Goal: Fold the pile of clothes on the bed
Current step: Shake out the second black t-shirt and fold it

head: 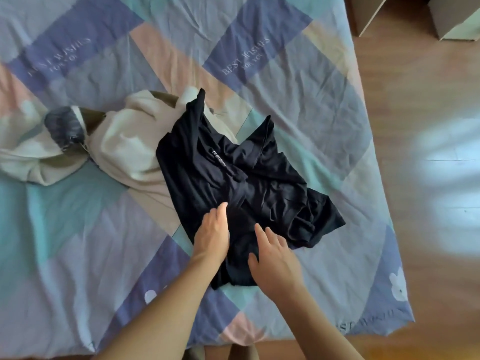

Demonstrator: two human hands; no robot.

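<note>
1. The black garment [241, 183] lies crumpled on the bed [78, 242], near the middle and a bit toward the edge close to the person.
2. It has lots of wrinkles. A small label with pale letters shows near its top.
3. The left hand [211, 236] rests flat on the lower left part of the black garment. Its fingers are straight and close together, and it holds nothing.
4. The right hand [272, 261] is just beside the left one, over the lower edge of the same garment. Its fingers are straight and a little spread. It grips nothing. I cannot tell if it presses the cloth or floats just above it.
5. A cream garment [117, 149] lies bunched up to the left. The black garment covers one edge of it.
6. A small dark grey item [63, 128] sits on the left part of the cream garment.
7. The bed has a cover with blue, pink, teal and purple patches and pale words printed on it.
8. A wooden floor [428, 203] shows on the right, with a bright patch of light on it.
</note>
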